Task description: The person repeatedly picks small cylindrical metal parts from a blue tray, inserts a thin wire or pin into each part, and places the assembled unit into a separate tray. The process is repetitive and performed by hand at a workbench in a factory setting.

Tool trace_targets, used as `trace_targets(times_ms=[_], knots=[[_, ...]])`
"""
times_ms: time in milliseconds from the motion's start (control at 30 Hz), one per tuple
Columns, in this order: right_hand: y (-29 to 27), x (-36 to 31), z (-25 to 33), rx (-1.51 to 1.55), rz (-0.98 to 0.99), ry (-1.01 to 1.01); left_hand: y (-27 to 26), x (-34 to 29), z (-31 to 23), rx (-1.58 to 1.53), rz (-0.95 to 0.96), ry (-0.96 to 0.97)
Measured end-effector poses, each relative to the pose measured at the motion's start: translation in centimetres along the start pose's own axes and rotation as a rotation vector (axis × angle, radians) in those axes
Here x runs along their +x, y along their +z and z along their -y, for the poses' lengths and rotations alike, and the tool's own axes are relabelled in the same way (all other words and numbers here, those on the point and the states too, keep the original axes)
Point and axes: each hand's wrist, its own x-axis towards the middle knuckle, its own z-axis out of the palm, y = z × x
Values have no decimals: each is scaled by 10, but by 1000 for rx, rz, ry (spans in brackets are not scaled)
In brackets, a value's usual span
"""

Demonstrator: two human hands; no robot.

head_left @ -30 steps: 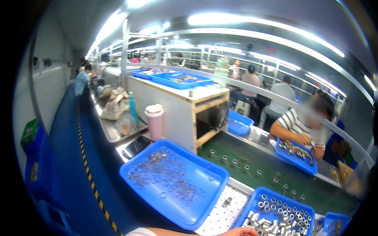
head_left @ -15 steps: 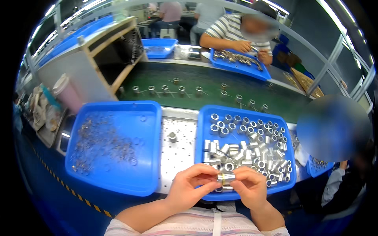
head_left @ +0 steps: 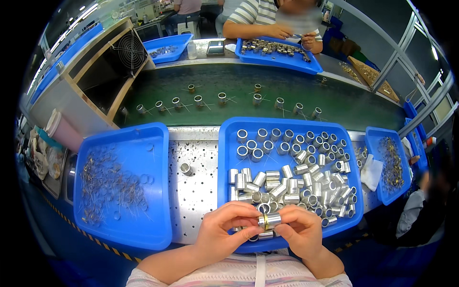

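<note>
Between my two hands is a short silvery metal tube (head_left: 270, 220) with a yellowish band near its left end. My left hand (head_left: 228, 225) pinches that banded end, thumb below and fingers above. My right hand (head_left: 301, 227) closes on the plain right end. Both hands hold it above the near edge of a blue tray (head_left: 221, 158). Many more metal tubes (head_left: 282, 186) fill this tray, some upright at the back, others lying in a heap. A single tube (head_left: 186, 169) stands on the perforated metal table to the left.
A second blue tray (head_left: 164, 191) at left holds thin wire rings (head_left: 114, 186). Beyond runs a green conveyor belt (head_left: 191, 119) carrying several tubes with wires. Across it, a person handles parts over another blue tray (head_left: 282, 60). At right are a tray (head_left: 382, 191) and white cloth (head_left: 371, 172).
The view has shifted, so the trays sit further left and the right-hand tray shows more. Both hands keep hold of the tube, which tilts slightly. Tubes on the belt appear at different places.
</note>
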Motion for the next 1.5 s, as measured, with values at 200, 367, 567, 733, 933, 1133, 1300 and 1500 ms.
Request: trace_targets(times_ms=[200,367,567,733,933,1133,1300,1500], knots=[[1,0,-5,-12,-16,-41,0,2,0,92,39,56],[1,1,-6,-235,34,-262,-2,0,1,-194,58,-70],[0,-1,-6,-433,57,-454,-5,-2,1,-230,134,-200],[1,1,-6,-449,99,-514,-7,-3,3,-122,178,-66],[11,-10,-4,-462,70,-516,-6,-2,4,-166,202,-46],[7,-11,-1,-400,108,-436,-7,-4,7,-287,163,-208],[-8,-10,0,-232,65,-347,-8,-4,9,-276,133,-302],[-8,-7,4,-467,81,-466,6,1,4,-313,154,-269]])
